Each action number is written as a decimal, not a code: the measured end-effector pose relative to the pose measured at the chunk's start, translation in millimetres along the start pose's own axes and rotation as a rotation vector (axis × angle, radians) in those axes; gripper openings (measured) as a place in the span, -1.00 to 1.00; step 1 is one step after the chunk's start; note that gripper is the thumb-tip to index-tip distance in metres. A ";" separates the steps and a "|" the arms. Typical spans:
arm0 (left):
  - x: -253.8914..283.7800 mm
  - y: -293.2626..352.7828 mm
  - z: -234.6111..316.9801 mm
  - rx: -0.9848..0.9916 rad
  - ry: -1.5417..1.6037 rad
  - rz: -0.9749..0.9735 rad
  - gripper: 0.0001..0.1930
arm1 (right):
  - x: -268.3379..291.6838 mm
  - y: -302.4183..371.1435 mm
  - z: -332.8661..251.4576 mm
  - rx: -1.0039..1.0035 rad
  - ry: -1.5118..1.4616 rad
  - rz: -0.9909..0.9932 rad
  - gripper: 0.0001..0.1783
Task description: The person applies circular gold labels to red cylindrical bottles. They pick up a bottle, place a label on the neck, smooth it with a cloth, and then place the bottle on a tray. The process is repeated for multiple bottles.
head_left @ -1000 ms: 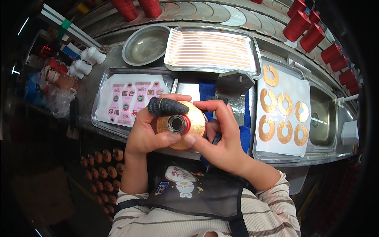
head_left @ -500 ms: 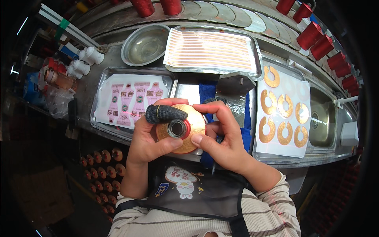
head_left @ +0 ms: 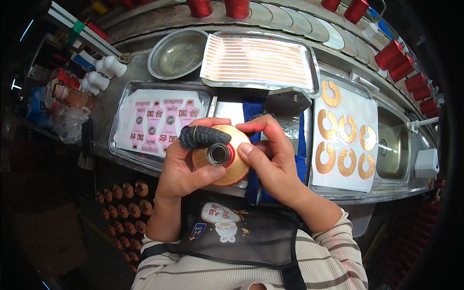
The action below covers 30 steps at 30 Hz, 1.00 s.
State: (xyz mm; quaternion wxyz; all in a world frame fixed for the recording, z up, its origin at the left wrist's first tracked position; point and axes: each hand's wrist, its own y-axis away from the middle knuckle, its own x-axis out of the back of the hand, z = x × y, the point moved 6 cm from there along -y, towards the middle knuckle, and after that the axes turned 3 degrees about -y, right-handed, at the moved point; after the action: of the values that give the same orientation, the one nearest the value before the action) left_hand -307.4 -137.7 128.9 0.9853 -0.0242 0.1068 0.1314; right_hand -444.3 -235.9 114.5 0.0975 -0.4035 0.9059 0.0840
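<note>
Between my hands is a red bottle, seen from above, with an open round mouth and a gold ring label lying on its shoulder. My left hand is closed round its left side, thumb beside the mouth. A dark knitted finger cover with a yellow band lies across the label on my left index finger. My right hand grips the right side; its thumb presses on the gold label and its index finger curls over the far edge. The bottle's lower body is hidden under the label and hands.
Pink labels on a sheet fill the left tray. A metal bowl and a sheet of gold strips stand behind. Gold ring labels lie at right by a sink. Red bottles ride a curved conveyor.
My right thumb has slid up the gold label, away from me. The bottle has barely moved. Along the conveyor the red bottles have shifted to the right.
</note>
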 end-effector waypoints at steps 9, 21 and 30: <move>-6.5 10.0 4.2 -0.014 -0.038 0.082 -0.41 | -2.7 8.5 -16.4 0.131 0.284 -0.086 -0.31; -7.1 10.9 4.3 -0.042 -0.037 0.074 -0.34 | -0.4 5.1 -9.9 0.058 0.141 -0.084 -0.42; -5.3 10.2 -0.4 -0.056 -0.050 0.072 -0.35 | -0.4 3.1 -4.6 -0.003 0.095 -0.050 -0.58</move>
State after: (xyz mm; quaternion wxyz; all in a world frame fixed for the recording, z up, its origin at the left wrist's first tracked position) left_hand -315.2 -129.2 129.5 0.9812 -0.0447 0.0792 0.1705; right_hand -446.9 -234.6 119.2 0.0559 -0.4297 0.8990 0.0636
